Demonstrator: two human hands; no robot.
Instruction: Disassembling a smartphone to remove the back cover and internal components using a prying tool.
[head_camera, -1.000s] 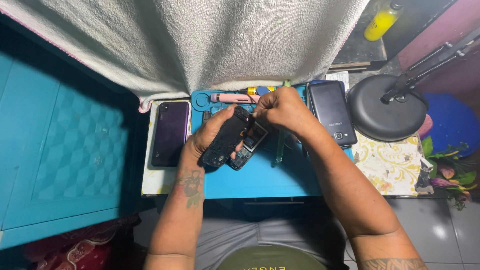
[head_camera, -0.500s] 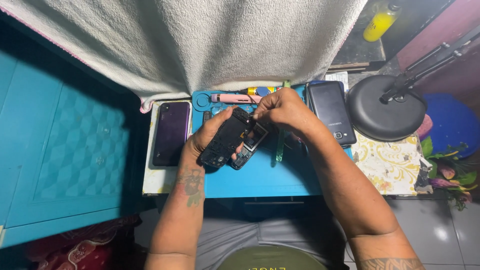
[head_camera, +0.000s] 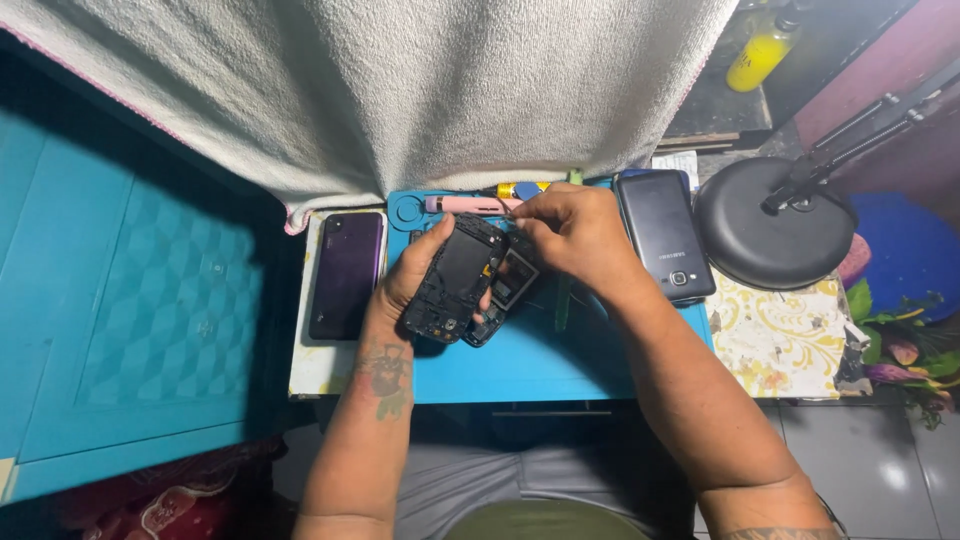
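Cramped repair corner, seen from above: small tabletop (head_camera: 325, 368) covered by a blue mat (head_camera: 560, 355), white towel (head_camera: 400, 90) hanging behind. Left hand (head_camera: 415, 275) clasped around an opened black phone (head_camera: 455, 280), held tilted just above the mat, bare insides facing up. Right hand (head_camera: 575, 235) pinching at the upper edge of that phone, fingers closed on a small part too dark to identify. Beneath the phone, a second black piece (head_camera: 505, 295), apparently the frame or back cover, partly hidden. Just behind the hands, a pink tool (head_camera: 470, 205) and a yellow-and-blue one (head_camera: 520, 189) on the mat. Purple phone (head_camera: 345, 275) lying flat at left, dark phone (head_camera: 665, 235) face down at right. Farther right, round black lamp base (head_camera: 775, 235); yellow bottle (head_camera: 760, 55) beyond.
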